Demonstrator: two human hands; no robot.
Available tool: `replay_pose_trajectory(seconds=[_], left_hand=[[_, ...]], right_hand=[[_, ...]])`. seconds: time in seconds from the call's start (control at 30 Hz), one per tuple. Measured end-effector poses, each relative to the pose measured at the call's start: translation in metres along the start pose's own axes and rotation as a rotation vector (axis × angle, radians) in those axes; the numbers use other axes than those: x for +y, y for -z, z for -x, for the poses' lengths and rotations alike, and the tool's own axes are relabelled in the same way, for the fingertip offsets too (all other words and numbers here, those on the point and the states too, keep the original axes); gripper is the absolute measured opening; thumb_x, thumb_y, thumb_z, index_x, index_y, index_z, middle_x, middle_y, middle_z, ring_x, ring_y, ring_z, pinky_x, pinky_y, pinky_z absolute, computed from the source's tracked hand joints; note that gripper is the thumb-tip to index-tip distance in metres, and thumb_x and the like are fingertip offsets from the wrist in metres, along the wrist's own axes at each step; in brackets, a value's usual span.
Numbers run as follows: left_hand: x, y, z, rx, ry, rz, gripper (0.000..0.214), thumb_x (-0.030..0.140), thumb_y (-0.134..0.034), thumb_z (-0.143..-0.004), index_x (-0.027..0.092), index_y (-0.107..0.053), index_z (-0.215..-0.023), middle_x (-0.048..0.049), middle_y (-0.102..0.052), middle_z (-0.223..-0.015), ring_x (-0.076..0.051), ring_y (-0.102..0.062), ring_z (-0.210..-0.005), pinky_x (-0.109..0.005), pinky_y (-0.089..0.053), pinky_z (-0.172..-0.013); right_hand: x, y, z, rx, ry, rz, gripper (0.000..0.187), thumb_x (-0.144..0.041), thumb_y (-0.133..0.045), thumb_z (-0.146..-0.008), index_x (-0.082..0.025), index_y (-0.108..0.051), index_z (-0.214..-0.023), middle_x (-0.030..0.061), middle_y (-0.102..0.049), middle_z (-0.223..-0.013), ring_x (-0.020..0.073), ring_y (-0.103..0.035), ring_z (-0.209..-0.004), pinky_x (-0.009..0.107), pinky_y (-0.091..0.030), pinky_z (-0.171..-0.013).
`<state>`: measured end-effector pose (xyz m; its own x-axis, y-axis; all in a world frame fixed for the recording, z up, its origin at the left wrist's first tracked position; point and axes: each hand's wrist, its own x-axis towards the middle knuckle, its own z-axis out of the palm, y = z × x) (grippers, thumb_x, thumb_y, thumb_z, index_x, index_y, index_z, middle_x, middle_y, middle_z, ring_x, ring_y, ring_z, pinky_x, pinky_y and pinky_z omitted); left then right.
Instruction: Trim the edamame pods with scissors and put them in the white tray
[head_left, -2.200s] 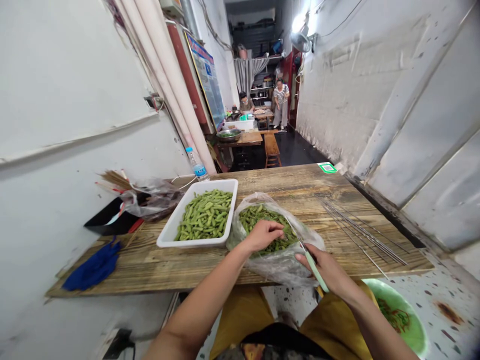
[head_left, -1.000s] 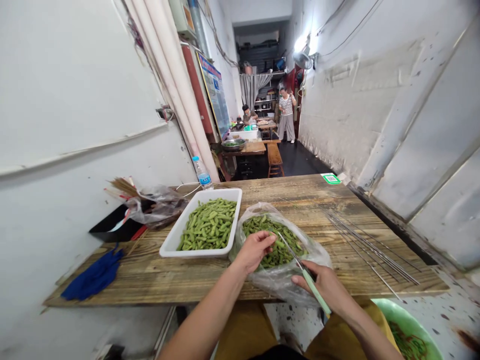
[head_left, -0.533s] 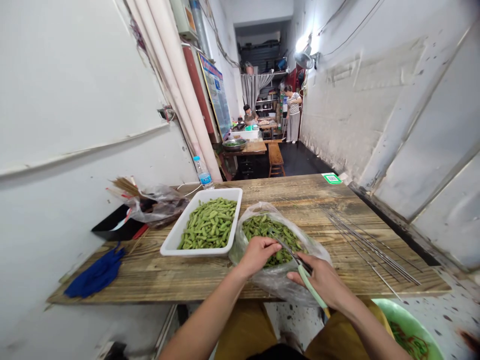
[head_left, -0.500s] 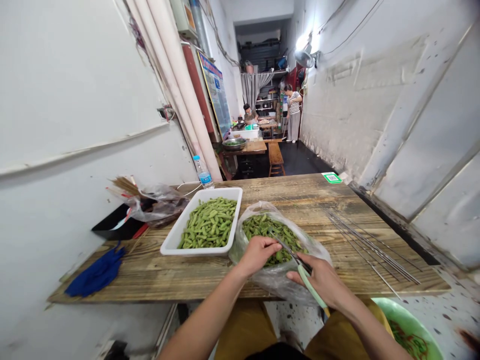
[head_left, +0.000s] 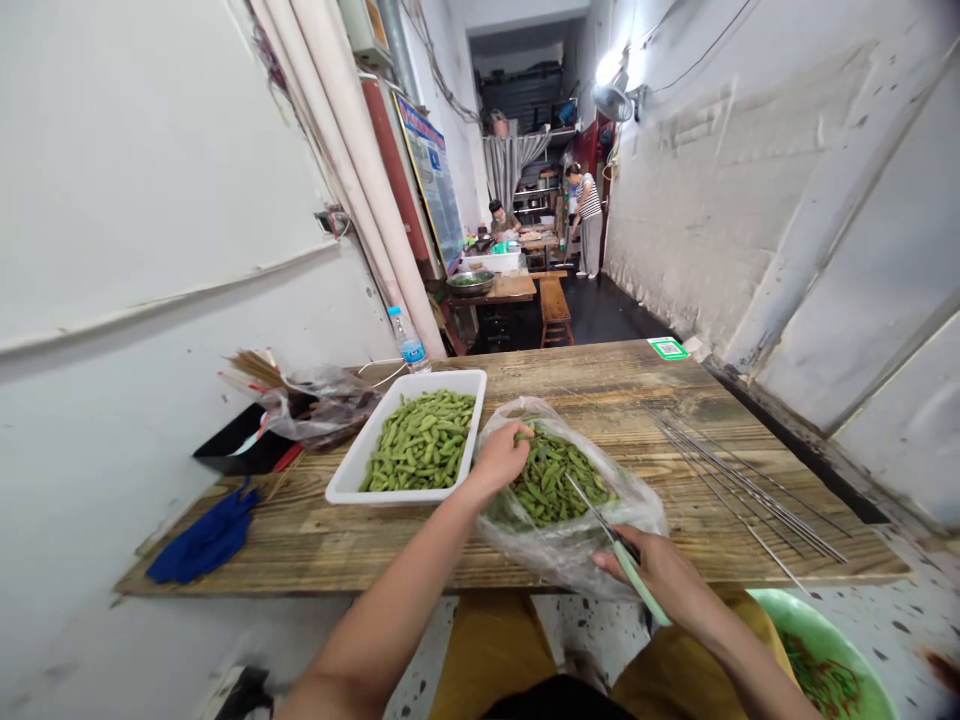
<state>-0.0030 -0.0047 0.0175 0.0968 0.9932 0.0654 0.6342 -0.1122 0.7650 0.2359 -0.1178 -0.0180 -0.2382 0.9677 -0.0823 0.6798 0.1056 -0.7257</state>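
In my right hand point(head_left: 660, 572) is a pair of scissors point(head_left: 631, 580) with pale green handles, its blades angled over the pods in the plastic bag. My left hand point(head_left: 504, 456) is at the left side of that bag, fingers curled together over the pods; what they pinch is hidden. The clear plastic bag point(head_left: 641, 500) lies open, filled with green edamame pods point(head_left: 559, 480). Just left of it stands a white tray point(head_left: 346, 482) heaped with more edamame pods point(head_left: 424, 440).
Long metal skewers point(head_left: 750, 490) lie at the table's right. A blue glove point(head_left: 202, 540), a black box point(head_left: 240, 445) and a water bottle point(head_left: 409, 345) are on the left. A green basin point(head_left: 847, 650) sits below right. Two people are farther back.
My left hand has moved left and up, away from the scissor blades, to the bag's left side. The scissors have shifted slightly right and down with my right hand.
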Motion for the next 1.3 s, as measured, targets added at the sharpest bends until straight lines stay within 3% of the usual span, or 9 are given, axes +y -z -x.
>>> replay_pose_trajectory(seconds=[0.17,0.3,0.43,0.6,0.7,0.8,0.97,1.17,1.3], left_hand=[[0.011,-0.015,-0.063,-0.062,0.162,-0.616,0.025,0.027,-0.059,-0.078,0.010,-0.071,-0.091,-0.0211,-0.068,-0.104,-0.030,-0.063,-0.101,-0.036,-0.046,-0.087],[0.010,-0.026,-0.090,-0.101,0.215,-0.669,0.033,0.018,-0.071,-0.065,0.006,-0.071,-0.096,-0.0261,-0.066,-0.109,-0.036,-0.061,-0.104,-0.038,-0.047,-0.085],[0.005,-0.017,-0.099,-0.169,0.196,-0.661,0.033,0.023,-0.077,-0.059,0.009,-0.073,-0.088,-0.0223,-0.068,-0.105,-0.034,-0.063,-0.100,-0.035,-0.048,-0.082],[0.003,0.007,-0.079,-0.243,0.094,-0.556,0.021,0.034,-0.068,-0.070,0.015,-0.073,-0.078,-0.0085,-0.072,-0.087,-0.021,-0.065,-0.085,-0.027,-0.047,-0.077],[0.001,0.016,-0.056,-0.297,0.045,-0.205,0.023,0.035,-0.066,-0.069,0.015,-0.070,-0.079,-0.0028,-0.071,-0.077,-0.014,-0.060,-0.069,-0.023,-0.045,-0.066],[0.001,0.016,-0.035,-0.401,0.140,0.158,0.035,0.035,-0.069,-0.064,0.014,-0.063,-0.092,-0.0011,-0.070,-0.073,-0.006,-0.039,-0.043,-0.020,-0.031,-0.045],[0.008,0.010,-0.012,-0.502,0.191,0.468,0.040,0.047,-0.070,-0.065,0.017,-0.055,-0.086,-0.0013,-0.067,-0.070,-0.002,-0.023,-0.035,-0.021,-0.012,-0.038],[0.010,0.001,0.001,-0.437,0.105,0.435,0.040,0.052,-0.071,-0.065,0.013,-0.065,-0.073,0.0073,-0.035,-0.042,-0.004,-0.021,-0.038,-0.022,-0.013,-0.039],[0.011,0.000,0.004,-0.419,0.097,0.433,0.047,0.051,-0.072,-0.062,0.011,-0.070,-0.086,0.0059,-0.040,-0.047,-0.004,-0.023,-0.040,-0.021,-0.014,-0.041]], right_hand=[[-0.003,0.001,0.005,-0.021,-0.004,0.019,0.039,-0.054,-0.055,-0.079,-0.020,-0.068,-0.093,0.0039,-0.070,-0.072,0.0233,-0.065,-0.067,0.029,-0.046,-0.062],[-0.006,0.004,0.008,-0.018,-0.019,0.025,0.040,-0.055,-0.053,-0.080,-0.020,-0.067,-0.094,0.0041,-0.069,-0.072,0.0234,-0.065,-0.067,0.029,-0.045,-0.063],[-0.001,0.008,0.009,-0.005,-0.031,0.030,0.039,-0.054,-0.051,-0.081,-0.019,-0.065,-0.090,0.0034,-0.067,-0.068,0.0225,-0.064,-0.065,0.028,-0.043,-0.060],[0.005,0.008,0.001,0.007,-0.033,0.028,0.041,-0.057,-0.050,-0.081,-0.019,-0.063,-0.090,0.0041,-0.066,-0.070,0.0235,-0.063,-0.067,0.029,-0.042,-0.061],[0.001,0.007,-0.007,-0.003,0.000,0.030,0.039,-0.056,-0.049,-0.083,-0.019,-0.061,-0.086,0.0056,-0.067,-0.073,0.0244,-0.064,-0.071,0.030,-0.043,-0.063],[-0.006,0.005,-0.015,-0.005,0.024,-0.010,0.038,-0.056,-0.048,-0.083,-0.019,-0.060,-0.084,0.0062,-0.069,-0.076,0.0249,-0.064,-0.073,0.030,-0.044,-0.064],[-0.014,0.003,-0.026,-0.021,0.074,-0.188,0.042,-0.055,-0.052,-0.083,-0.018,-0.062,-0.098,0.0084,-0.072,-0.093,0.0269,-0.066,-0.087,0.033,-0.048,-0.076],[-0.023,0.007,-0.036,-0.017,0.109,-0.243,0.042,-0.050,-0.058,-0.082,-0.018,-0.066,-0.106,0.0082,-0.073,-0.099,0.0279,-0.066,-0.094,0.034,-0.047,-0.085],[-0.028,0.009,-0.036,-0.024,0.100,-0.246,0.039,-0.048,-0.060,-0.080,-0.019,-0.068,-0.105,0.0061,-0.074,-0.096,0.0275,-0.067,-0.091,0.033,-0.048,-0.083]])
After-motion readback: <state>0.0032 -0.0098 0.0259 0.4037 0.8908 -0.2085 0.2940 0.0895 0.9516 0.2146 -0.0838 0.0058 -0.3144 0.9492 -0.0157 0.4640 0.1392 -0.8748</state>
